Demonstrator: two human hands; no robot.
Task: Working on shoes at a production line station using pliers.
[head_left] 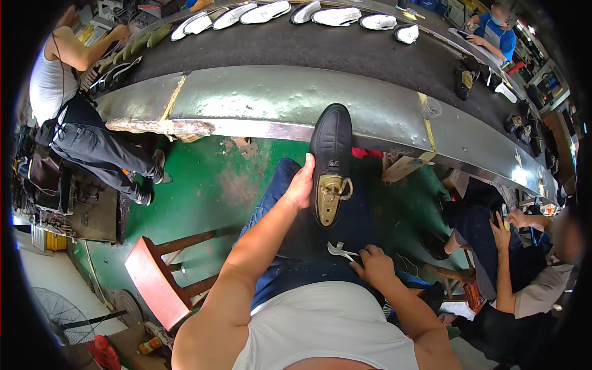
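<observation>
My left hand (pixel 300 185) grips a black shoe upper on a last (pixel 332 139) by its left side, thumb up along the edge. The toe points away from me, over the near edge of the metal-edged bench. At its heel end the olive-gold last (pixel 327 200) shows, with small holes and a loop of cord or strap on the right. Near my lap, my right hand (pixel 375 266) is closed around a silvery metal tool with a curved, hooked head (pixel 340 250). Its handle is mostly hidden under the fingers.
A long conveyor (pixel 265 52) with a metal rim (pixel 259 92) curves ahead, carrying white shoes (pixel 265 12) and black shoes (pixel 465 79). A red-topped stool (pixel 154 283) stands left, near a fan (pixel 61 314). Co-workers stand left (pixel 55 86), sit right (pixel 542 265) and work at far right (pixel 493 37).
</observation>
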